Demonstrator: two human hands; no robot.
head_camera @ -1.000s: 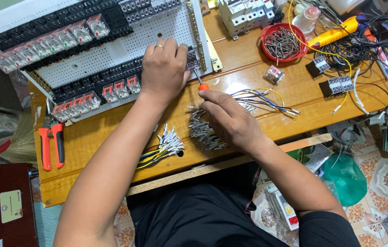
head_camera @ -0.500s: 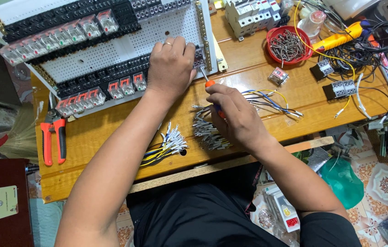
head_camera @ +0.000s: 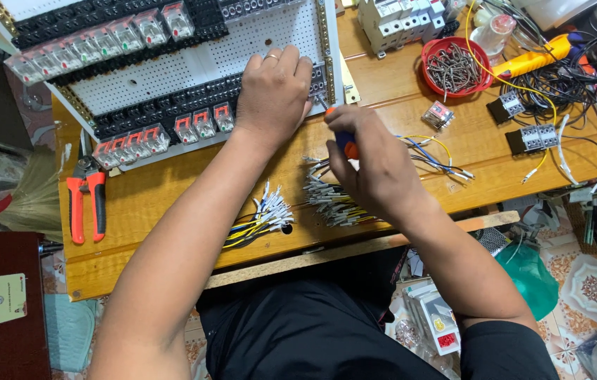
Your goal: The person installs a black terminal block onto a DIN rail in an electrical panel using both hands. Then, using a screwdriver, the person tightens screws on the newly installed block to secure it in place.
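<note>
Gripping an orange-handled screwdriver (head_camera: 345,143), right hand (head_camera: 376,169); left hand (head_camera: 274,91) pressing white perforated panel (head_camera: 172,70).

Bystanders on a crowded wooden workbench

Orange-handled pliers (head_camera: 86,204) are lying at the bench's left edge, a round red bowl of metal screws (head_camera: 455,67) is sitting near a yellow-handled tool (head_camera: 532,58), and tangled black cables (head_camera: 580,77) are sprawling beside two small black terminal blocks (head_camera: 523,123).

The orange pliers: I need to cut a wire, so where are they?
In the head view the pliers lie on the wooden table's left end, just below the relay panel's lower-left corner, well left of both hands.
</note>
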